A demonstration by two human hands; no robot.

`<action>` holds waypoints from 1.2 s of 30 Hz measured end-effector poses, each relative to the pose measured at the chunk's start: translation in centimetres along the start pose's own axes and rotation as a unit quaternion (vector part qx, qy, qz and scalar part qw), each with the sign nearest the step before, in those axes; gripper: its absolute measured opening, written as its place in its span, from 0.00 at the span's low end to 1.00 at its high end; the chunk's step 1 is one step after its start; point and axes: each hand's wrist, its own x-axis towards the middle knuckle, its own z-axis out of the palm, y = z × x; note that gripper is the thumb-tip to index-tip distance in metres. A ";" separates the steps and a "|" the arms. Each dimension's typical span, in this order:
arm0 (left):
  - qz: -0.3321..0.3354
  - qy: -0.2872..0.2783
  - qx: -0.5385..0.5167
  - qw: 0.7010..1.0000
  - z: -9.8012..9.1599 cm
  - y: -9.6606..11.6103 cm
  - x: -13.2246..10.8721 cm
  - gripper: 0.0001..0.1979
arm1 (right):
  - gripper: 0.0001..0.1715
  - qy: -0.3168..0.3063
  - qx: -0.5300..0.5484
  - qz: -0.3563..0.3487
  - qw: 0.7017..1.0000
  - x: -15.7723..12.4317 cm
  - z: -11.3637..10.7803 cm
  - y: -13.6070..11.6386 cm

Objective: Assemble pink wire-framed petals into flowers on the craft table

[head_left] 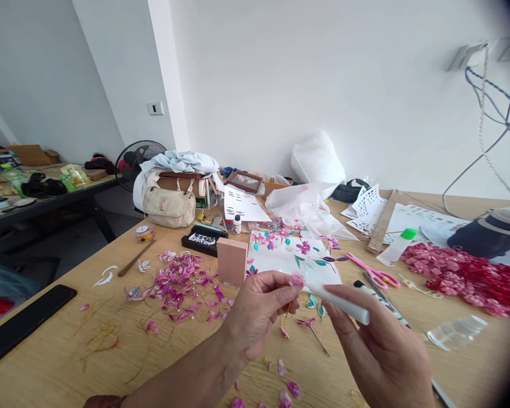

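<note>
My left hand (pixel 255 310) is closed in a pinch on a small pink petal (pixel 296 281), with a thin yellow thread (pixel 287 311) hanging below it. Between the fingers of my right hand (pixel 380 343) lies a slim white tube (pixel 349 304). Its narrow tip points left toward the petal; whether the two touch I cannot make out. Beneath and beyond both hands, pink flowers and teal leaves (pixel 321 310) lie on and around a white sheet (pixel 272 266). A dark-stemmed pink sprig (pixel 313 331) rests on the table between my wrists.
Loose magenta petals (pixel 182 283) are heaped left of a wooden block (pixel 232 260). Pink scissors (pixel 376 275), a green-capped bottle (pixel 397 247) and a clear bottle (pixel 457 333) stand or lie to the right, near red-pink flowers (pixel 459 277). A black phone (pixel 23 323) lies at the left edge.
</note>
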 end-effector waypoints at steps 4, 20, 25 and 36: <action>-0.014 0.006 0.016 1.000 0.1 0.1 -0.1 0.10 | 0.07 0.008 -0.013 -0.011 1.000 -0.1 -0.2 -0.2; 0.002 0.037 0.066 0.997 -0.1 -0.1 0.0 0.09 | 0.09 0.017 -0.080 -0.078 0.994 0.1 -0.2 -0.2; 0.003 0.034 0.067 0.997 -0.1 -0.1 -0.1 0.09 | 0.08 0.007 -0.077 -0.092 0.993 0.2 0.1 -0.4; 0.022 0.019 0.088 0.996 -0.2 -0.4 0.1 0.08 | 0.11 0.018 -0.116 -0.148 0.982 -0.2 0.6 0.1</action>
